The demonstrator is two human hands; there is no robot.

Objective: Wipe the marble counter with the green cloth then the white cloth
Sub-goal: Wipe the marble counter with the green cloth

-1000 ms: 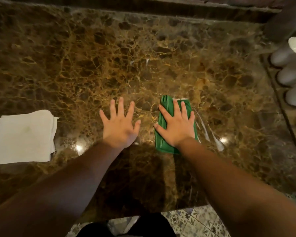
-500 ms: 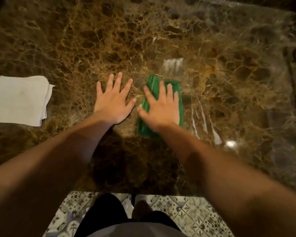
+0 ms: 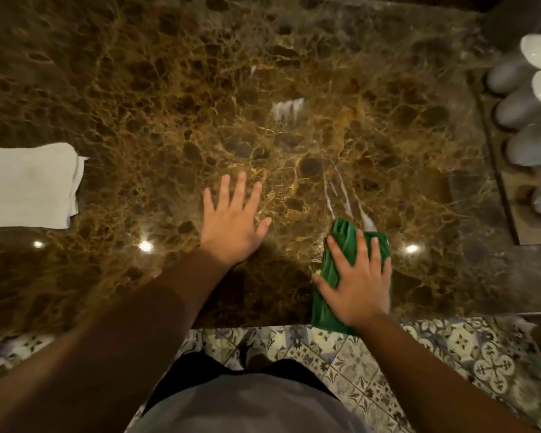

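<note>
My right hand (image 3: 358, 279) is flat, palm down, fingers spread, pressing the green cloth (image 3: 334, 270) onto the brown marble tabletop (image 3: 175, 98). Not gripping it, just pinning it under the palm. Cloth is folded into a long strip, sits at the near edge of the tabletop, its near end right at or slightly over the lip; can't tell which

My left hand (image 3: 231, 226) is flat on bare marble, fingers splayed, nothing under it or in it. It's beside the right hand, apart from the green cloth

White cloth (image 3: 28, 185) is folded, lying on the tabletop at the far left, well apart from both hands, partly cut by the frame edge

Wet streaks (image 3: 344, 195) run on the marble from the far end of the green cloth away from me; a separate smeared wet patch (image 3: 286, 107) sits further out, near tabletop centre

Right edge: row of pale rounded containers (image 3: 522, 110) on a wooden tray (image 3: 509, 195), blurred, can't tell what they are

Patterned floor tiles (image 3: 450, 354) below the near edge; ceiling light spots (image 3: 145, 245) reflect in the polish
</note>
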